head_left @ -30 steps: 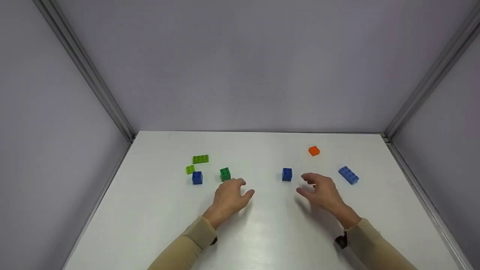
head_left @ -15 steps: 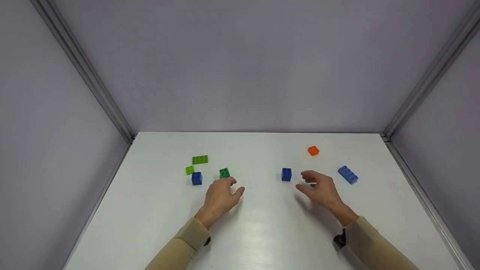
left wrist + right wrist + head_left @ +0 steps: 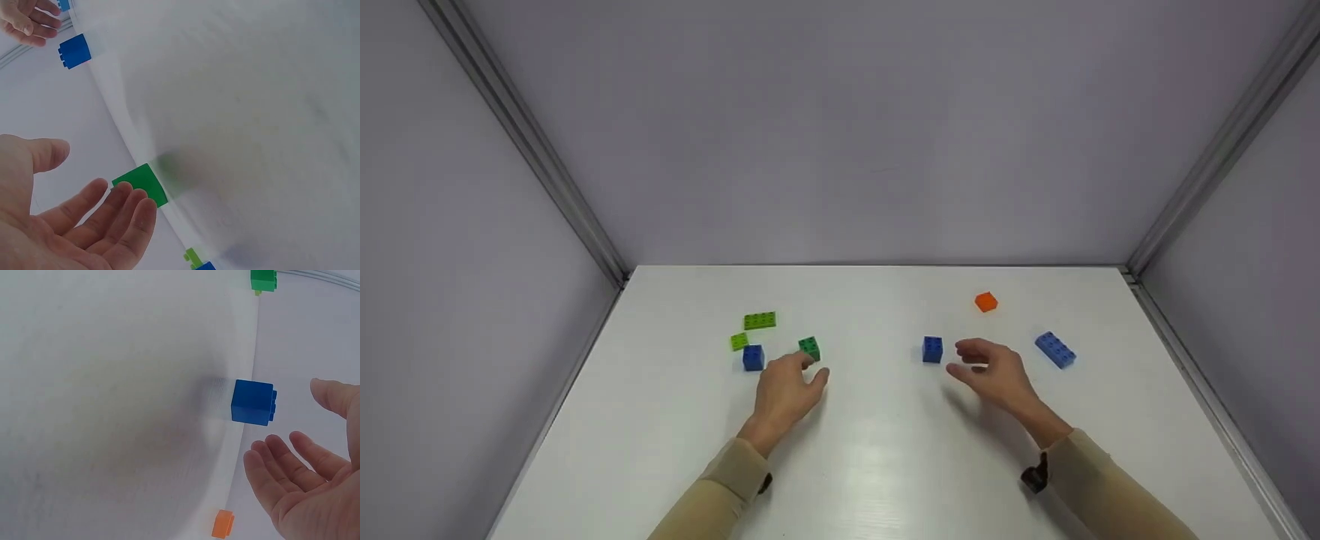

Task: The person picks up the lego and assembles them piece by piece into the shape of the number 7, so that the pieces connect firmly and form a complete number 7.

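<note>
My left hand (image 3: 785, 388) hovers just in front of a green brick (image 3: 809, 346), its fingers loosely bent and the thumb spread apart. In the left wrist view the fingertips overlap the green brick (image 3: 142, 184); whether they touch it I cannot tell. To the right, a dark blue brick (image 3: 932, 349) stands upright on the white table (image 3: 877, 435). My right hand (image 3: 996, 373) is beside that brick, thumb and fingers parted, holding nothing. A gap shows between the right fingers and the blue brick (image 3: 252, 403) in the right wrist view.
Left of the green brick are a second dark blue brick (image 3: 754, 358), a small lime brick (image 3: 739, 342) and a longer lime brick (image 3: 760, 320). An orange brick (image 3: 986, 301) and a long blue brick (image 3: 1055, 349) lie at the right. Grey walls (image 3: 877, 150) border the table.
My left hand has moved left, to in front of the green brick. My right hand has shifted slightly left toward the dark blue brick. The bricks stay in place.
</note>
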Demonstrator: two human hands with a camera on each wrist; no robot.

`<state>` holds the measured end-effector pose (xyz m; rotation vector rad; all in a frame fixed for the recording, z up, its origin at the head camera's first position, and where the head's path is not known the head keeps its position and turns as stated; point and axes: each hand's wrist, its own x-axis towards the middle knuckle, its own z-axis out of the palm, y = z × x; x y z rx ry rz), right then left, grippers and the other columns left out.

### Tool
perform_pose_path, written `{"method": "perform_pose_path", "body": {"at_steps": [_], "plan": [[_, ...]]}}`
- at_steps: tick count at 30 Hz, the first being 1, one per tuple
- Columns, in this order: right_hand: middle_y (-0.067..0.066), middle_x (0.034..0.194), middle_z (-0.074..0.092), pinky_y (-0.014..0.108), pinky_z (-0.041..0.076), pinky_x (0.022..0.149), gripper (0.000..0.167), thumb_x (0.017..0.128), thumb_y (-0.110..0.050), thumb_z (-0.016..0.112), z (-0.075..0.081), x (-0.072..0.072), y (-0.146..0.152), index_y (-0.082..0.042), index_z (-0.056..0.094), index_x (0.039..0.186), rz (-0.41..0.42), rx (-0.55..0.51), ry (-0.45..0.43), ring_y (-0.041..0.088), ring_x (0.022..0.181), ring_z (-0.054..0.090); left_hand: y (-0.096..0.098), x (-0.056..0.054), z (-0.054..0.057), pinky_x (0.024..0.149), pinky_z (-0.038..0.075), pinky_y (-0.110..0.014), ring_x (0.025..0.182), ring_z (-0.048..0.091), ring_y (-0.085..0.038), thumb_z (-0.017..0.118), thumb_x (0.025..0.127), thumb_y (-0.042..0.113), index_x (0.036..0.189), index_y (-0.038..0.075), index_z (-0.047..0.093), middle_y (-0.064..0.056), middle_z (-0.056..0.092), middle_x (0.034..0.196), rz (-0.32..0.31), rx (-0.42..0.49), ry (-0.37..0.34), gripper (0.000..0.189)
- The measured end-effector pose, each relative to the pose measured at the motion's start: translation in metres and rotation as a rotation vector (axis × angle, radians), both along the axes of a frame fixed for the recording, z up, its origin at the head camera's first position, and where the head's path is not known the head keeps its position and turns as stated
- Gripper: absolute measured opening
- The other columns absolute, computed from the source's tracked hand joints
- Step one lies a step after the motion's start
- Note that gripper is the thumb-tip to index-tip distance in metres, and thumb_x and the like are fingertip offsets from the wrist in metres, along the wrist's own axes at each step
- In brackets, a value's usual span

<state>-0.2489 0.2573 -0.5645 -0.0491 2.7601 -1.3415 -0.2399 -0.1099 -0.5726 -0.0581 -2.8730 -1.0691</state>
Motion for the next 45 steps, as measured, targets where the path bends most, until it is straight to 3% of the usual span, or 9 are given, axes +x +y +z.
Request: {"method": "perform_pose_path", "body": {"at_steps": [9, 15, 19, 29, 37, 45], "plan": [[0.020, 0.153, 0.070, 0.058, 0.055, 0.123, 0.056, 0.106, -0.030, 0.081, -0.002, -0.005, 0.000, -0.005, 0.065, 0.153, -0.003, -0.033, -0.023, 0.041, 0.143, 0.067, -0.010, -0.004, -0.004, 0.106, 0.065, -0.051, 0.120, 0.078, -0.032, 0.080, 0.105, 0.028, 0.126, 0.006, 0.080, -0.013, 0.083, 0.124, 0.050, -0.003, 0.047, 0.031], [0.019, 0.156, 0.068, 0.058, 0.054, 0.124, 0.058, 0.105, -0.032, 0.081, -0.002, -0.010, 0.000, -0.008, 0.064, 0.155, -0.007, -0.049, -0.058, 0.041, 0.146, 0.066, -0.014, -0.009, -0.001, 0.114, 0.061, -0.055, 0.133, 0.073, -0.038, 0.082, 0.103, 0.024, 0.140, 0.002, 0.073, -0.020, 0.077, 0.138, 0.059, 0.022, 0.083, 0.045], [0.019, 0.159, 0.066, 0.059, 0.055, 0.123, 0.059, 0.104, -0.032, 0.082, -0.003, -0.014, -0.003, -0.009, 0.064, 0.156, -0.007, -0.055, -0.071, 0.043, 0.147, 0.065, -0.015, -0.014, 0.002, 0.114, 0.060, -0.056, 0.134, 0.072, -0.039, 0.082, 0.103, 0.024, 0.148, 0.000, 0.068, -0.023, 0.073, 0.143, 0.059, 0.045, 0.049, 0.053], [0.020, 0.160, 0.065, 0.057, 0.055, 0.123, 0.060, 0.103, -0.024, 0.084, -0.007, -0.032, -0.011, -0.006, 0.063, 0.157, 0.011, -0.099, -0.065, 0.043, 0.148, 0.064, -0.021, -0.030, 0.004, 0.104, 0.062, -0.056, 0.122, 0.073, -0.038, 0.082, 0.103, 0.023, 0.150, -0.003, 0.066, -0.024, 0.074, 0.132, 0.048, 0.067, 0.020, 0.056], [0.019, 0.160, 0.065, 0.057, 0.054, 0.124, 0.061, 0.103, -0.021, 0.084, -0.010, -0.043, -0.014, -0.007, 0.063, 0.157, -0.010, -0.118, -0.088, 0.042, 0.149, 0.064, -0.019, -0.039, 0.003, 0.115, 0.058, -0.057, 0.133, 0.070, -0.039, 0.080, 0.104, 0.021, 0.151, -0.002, 0.066, -0.024, 0.072, 0.145, 0.034, 0.080, -0.054, 0.054], [0.020, 0.156, 0.068, 0.054, 0.054, 0.125, 0.055, 0.103, -0.013, 0.082, -0.012, -0.046, -0.017, -0.005, 0.065, 0.154, -0.018, -0.140, -0.088, 0.041, 0.146, 0.066, -0.016, -0.043, 0.003, 0.117, 0.057, -0.057, 0.135, 0.070, -0.039, 0.079, 0.105, 0.019, 0.150, 0.000, 0.067, -0.023, 0.072, 0.147, 0.024, 0.083, -0.065, 0.050]]}}
